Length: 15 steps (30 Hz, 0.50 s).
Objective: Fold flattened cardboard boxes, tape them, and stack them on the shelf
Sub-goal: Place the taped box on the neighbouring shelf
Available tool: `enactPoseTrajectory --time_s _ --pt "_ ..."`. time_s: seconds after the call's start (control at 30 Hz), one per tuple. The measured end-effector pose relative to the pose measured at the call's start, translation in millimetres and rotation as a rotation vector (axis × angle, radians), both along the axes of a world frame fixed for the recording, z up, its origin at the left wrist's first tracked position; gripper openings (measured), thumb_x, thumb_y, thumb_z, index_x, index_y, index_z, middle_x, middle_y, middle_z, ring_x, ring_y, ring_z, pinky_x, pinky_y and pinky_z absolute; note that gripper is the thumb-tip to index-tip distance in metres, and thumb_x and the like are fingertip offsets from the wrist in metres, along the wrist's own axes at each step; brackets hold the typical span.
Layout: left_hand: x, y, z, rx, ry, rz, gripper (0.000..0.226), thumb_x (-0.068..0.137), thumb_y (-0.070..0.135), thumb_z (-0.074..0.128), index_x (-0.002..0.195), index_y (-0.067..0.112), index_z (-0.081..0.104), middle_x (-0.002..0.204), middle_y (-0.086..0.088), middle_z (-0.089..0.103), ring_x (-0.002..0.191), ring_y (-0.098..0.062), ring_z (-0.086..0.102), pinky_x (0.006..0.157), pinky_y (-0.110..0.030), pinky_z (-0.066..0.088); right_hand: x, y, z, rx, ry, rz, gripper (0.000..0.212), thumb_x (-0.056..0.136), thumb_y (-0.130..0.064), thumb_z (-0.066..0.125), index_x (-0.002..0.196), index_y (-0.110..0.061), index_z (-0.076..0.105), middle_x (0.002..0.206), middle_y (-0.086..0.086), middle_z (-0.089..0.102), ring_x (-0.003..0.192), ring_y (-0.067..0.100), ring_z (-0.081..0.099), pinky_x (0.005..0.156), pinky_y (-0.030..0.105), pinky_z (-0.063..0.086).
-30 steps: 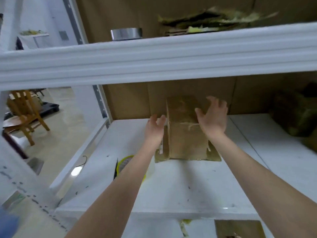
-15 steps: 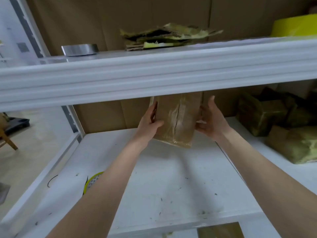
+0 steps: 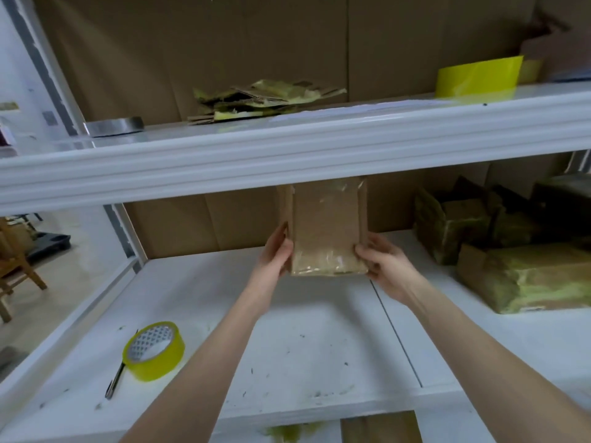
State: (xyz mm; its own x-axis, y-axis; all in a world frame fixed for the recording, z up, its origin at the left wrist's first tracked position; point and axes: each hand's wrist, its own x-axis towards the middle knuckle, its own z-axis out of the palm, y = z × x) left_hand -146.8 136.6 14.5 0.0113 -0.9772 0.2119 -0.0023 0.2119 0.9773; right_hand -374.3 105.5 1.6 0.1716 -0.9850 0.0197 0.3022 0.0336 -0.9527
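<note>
A small brown cardboard box point(image 3: 326, 231) with clear tape across its face is held up above the middle shelf board point(image 3: 319, 330), its top edge hidden behind the upper shelf's white beam. My left hand point(image 3: 275, 254) grips its lower left side and my right hand point(image 3: 380, 263) grips its lower right corner. A stack of flattened cardboard boxes point(image 3: 265, 99) lies on the upper shelf point(image 3: 287, 145). Several folded, taped boxes point(image 3: 511, 251) sit on the middle shelf at the right.
A yellow tape roll point(image 3: 155, 350) lies on the middle shelf at the left, with a dark pen-like tool point(image 3: 115, 380) beside it. A silver tape roll point(image 3: 113, 126) and a yellow sheet point(image 3: 479, 76) are on the upper shelf. A wooden chair point(image 3: 16, 263) stands at far left.
The box was standing on the shelf board a second ago; both hands took hold of it and lifted it off the board. The view has swung upward and to the right.
</note>
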Motion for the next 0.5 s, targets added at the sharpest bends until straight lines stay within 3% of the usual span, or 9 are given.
enactPoseTrajectory --time_s 0.13,0.27,0.37,0.5 --pt "-21 8 -37 0.035 -0.181 0.116 0.052 0.096 0.014 0.055 0.145 0.021 0.037 0.132 0.01 0.052 0.118 -0.005 0.052 0.094 -0.014 0.044 -3 8 -37 -0.018 0.331 -0.219 0.042 0.081 0.01 0.063 0.119 -0.006 0.056 0.115 0.013 0.064 0.104 0.026 0.061 0.087 0.035 0.051" --pt "-44 16 -73 0.106 -0.19 0.367 0.045 0.094 -0.002 0.05 0.138 0.006 0.046 0.127 -0.007 0.06 0.11 -0.017 0.059 0.088 -0.014 0.044 9 13 -73 -0.009 0.65 -0.232 0.031 0.084 -0.019 0.07 0.113 -0.011 0.065 0.112 0.008 0.067 0.103 0.023 0.061 0.089 0.034 0.049" --pt "-53 17 -78 0.153 -0.233 0.452 0.039 0.095 0.005 0.051 0.133 0.01 0.052 0.115 -0.007 0.066 0.095 -0.013 0.06 0.072 -0.007 0.04 14 14 -78 0.006 0.678 -0.262 0.041 0.085 -0.036 0.069 0.117 -0.01 0.064 0.109 0.006 0.067 0.102 0.024 0.062 0.084 0.032 0.048" --pt "-54 12 -79 0.161 -0.239 0.445 0.042 0.095 0.01 0.052 0.137 0.014 0.049 0.118 0.0 0.064 0.109 -0.018 0.061 0.092 -0.025 0.047 22 10 -75 0.024 0.672 -0.333 0.048 0.085 -0.044 0.068 0.125 -0.02 0.055 0.106 0.003 0.066 0.095 0.022 0.061 0.077 0.029 0.045"
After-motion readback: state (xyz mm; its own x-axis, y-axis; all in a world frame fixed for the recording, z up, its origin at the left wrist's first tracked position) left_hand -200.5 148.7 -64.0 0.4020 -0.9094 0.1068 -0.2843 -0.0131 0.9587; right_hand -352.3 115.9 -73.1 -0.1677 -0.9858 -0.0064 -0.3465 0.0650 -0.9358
